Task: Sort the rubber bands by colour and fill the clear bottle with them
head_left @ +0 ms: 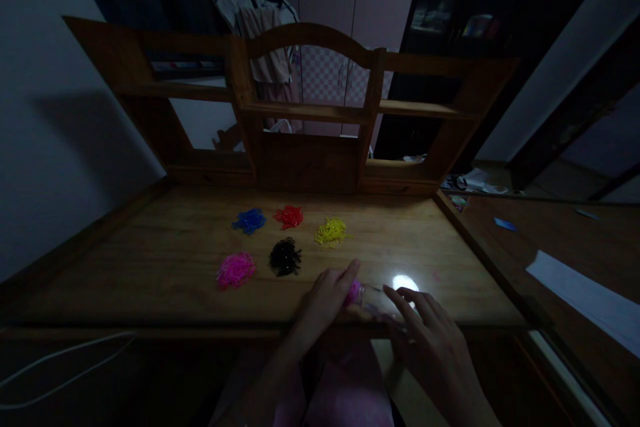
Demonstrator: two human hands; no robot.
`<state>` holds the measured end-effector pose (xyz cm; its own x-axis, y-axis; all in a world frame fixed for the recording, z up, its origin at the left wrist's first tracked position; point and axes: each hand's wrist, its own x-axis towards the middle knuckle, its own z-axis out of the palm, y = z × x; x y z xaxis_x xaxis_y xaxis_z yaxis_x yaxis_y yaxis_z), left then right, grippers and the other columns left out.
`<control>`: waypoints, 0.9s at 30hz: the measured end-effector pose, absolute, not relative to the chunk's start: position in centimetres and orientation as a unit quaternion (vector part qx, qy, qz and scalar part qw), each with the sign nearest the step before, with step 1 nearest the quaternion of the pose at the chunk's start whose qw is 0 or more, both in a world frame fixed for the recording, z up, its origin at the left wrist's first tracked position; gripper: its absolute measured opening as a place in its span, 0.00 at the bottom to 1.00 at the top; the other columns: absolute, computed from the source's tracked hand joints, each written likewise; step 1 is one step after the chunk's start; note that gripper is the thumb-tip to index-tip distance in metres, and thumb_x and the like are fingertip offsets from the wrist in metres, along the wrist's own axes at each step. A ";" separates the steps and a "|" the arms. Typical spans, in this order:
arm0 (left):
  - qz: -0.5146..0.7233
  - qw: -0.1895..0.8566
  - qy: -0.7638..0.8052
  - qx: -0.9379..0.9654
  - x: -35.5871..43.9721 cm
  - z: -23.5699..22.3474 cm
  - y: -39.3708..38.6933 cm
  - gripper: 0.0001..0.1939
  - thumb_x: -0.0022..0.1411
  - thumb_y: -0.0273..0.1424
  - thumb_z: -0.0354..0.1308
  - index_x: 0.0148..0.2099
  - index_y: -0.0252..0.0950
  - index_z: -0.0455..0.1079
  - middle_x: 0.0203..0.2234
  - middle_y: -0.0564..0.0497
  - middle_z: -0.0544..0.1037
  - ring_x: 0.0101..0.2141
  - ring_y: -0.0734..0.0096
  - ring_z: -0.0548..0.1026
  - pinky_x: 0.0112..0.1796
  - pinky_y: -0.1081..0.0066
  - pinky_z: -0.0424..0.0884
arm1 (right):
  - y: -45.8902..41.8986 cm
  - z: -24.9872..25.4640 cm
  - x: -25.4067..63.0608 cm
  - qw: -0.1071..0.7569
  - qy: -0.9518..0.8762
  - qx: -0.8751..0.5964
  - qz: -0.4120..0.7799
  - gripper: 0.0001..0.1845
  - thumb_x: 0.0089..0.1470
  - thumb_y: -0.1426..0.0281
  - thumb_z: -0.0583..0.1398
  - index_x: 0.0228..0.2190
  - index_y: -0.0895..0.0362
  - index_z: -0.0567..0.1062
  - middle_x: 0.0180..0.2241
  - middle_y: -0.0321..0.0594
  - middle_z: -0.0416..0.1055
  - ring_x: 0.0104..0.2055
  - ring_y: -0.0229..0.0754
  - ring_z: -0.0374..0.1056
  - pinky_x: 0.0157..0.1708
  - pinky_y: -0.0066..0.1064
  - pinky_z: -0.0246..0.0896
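Note:
My left hand (330,295) is closed around a small clear container with a pink-purple end (353,293), lying sideways low over the desk's front edge. At the container's clear end is my right hand (427,323), its half-bent fingers apart and nothing visible in them; whether it touches the container is too dim to tell. Beyond my hands lie loose piles of what look like thin rubber bands: pink (236,270), black (285,257), blue (249,221), red (289,216) and yellow (331,232).
The wooden desk (165,253) has a shelf frame (310,110) along its back. Light glares on the desktop by my right hand. On a brown surface at right lie a white sheet (585,297) and a blue card (505,224). A white cord (65,350) loops at lower left.

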<state>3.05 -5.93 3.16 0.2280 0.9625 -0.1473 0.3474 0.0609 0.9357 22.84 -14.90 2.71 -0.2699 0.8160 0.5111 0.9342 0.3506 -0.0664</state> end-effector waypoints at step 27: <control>0.323 0.381 0.502 0.706 5.8 2.0 -4.7 0.27 0.65 0.54 0.44 0.32 0.36 0.67 0.22 0.53 0.70 0.25 0.72 0.68 0.28 0.73 0.60 | -17.2 1.4 26.4 0.301 -0.699 -0.643 -0.087 0.22 0.61 0.64 0.57 0.56 0.47 0.66 0.51 0.44 0.68 0.53 0.50 0.67 0.48 0.42 0.68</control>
